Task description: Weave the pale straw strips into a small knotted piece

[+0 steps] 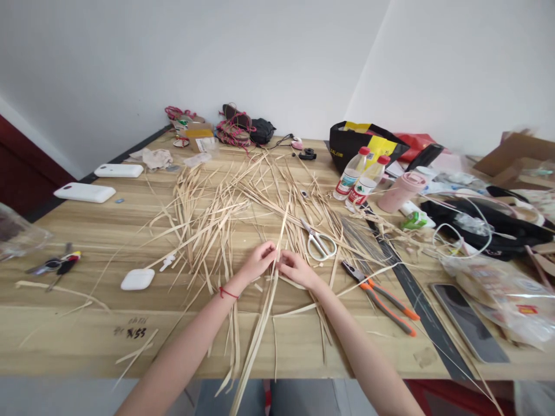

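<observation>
Close together over the middle of the table, both hands pinch a bundle of pale straw strips (262,323). My left hand (259,260), with a red cord at its wrist, has its fingers closed on the bundle from the left. From the other side, the bent fingers of my right hand (298,270) close on the same strips; the exact grip is partly hidden. The bundle's long ends hang over the near table edge, and its upper end points away from me. Many loose straw strips (221,214) lie spread beyond and around the hands. White-handled scissors (319,242) rest just past my right hand.
Orange-handled pliers (381,297) and a phone (468,323) lie at right. Two water bottles (364,185), a pink cup (402,190) and a black-yellow bag (359,144) stand farther back. At left are a white earphone case (137,279) and small tools (58,264).
</observation>
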`<state>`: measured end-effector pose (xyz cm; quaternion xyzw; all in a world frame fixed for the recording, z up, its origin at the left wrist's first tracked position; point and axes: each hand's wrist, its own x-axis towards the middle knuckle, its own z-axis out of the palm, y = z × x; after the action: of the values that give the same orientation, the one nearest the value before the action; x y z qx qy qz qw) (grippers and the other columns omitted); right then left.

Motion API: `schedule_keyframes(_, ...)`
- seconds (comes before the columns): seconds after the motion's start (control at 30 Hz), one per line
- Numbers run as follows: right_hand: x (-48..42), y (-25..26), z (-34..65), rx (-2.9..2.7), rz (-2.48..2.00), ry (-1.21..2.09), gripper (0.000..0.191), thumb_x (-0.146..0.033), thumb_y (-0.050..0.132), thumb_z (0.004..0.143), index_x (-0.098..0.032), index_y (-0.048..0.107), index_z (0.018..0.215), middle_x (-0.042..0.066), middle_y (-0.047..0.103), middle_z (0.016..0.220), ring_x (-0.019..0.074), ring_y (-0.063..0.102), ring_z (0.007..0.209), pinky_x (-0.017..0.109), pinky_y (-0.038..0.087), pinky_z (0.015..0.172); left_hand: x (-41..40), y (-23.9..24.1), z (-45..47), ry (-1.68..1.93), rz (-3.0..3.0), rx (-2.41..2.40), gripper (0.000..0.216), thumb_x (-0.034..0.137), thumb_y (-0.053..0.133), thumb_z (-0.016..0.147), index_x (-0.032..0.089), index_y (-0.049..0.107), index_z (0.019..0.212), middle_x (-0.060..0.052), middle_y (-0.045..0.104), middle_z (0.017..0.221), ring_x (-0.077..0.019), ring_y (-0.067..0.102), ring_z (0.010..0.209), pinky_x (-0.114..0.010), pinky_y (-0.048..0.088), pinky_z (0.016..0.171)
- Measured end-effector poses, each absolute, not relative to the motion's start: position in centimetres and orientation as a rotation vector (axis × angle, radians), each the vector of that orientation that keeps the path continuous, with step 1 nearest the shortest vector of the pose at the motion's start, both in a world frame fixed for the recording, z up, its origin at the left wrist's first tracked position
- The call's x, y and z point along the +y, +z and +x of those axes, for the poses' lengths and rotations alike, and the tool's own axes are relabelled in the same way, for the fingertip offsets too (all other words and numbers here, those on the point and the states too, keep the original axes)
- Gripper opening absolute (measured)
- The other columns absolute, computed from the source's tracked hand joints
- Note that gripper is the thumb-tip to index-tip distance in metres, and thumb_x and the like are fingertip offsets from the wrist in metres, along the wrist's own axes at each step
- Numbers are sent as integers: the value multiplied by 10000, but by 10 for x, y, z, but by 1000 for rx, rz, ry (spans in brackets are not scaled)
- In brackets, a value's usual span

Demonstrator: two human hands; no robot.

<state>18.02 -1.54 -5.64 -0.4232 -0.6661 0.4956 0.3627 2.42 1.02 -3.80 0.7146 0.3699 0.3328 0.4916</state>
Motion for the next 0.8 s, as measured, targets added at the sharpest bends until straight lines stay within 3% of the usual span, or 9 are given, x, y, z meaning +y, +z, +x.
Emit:
schedule_keyframes(0.1,-15,-58,179,-1605,-1092,1339,114,-269,510,782,-164,517,825,-36,484,608,86,444,505,196,361,470,7,-34,25,793,1875,932,119,271,421,811,177,452,746,42,448,649,-96,422,594,-207,344,568)
schedule_keyframes(0.3,-16,-55,179,-1486,-1055,1451,159,-334,510,794,-178,489,812,-55,459,541,72,416,426,188,318,408,5,-33,24,751,1992,1011,209,313,369,843,180,438,698,33,458,634,-109,420,590,-226,343,580)
schedule_keyframes(0.8,-15,-49,182,-1460,-981,1514,191,-379,497,805,-190,477,783,-60,429,526,74,380,428,206,311,435,9,-42,22,745,1864,964,231,346,395,836,170,467,706,35,452,624,-95,384,546,-205,313,514)
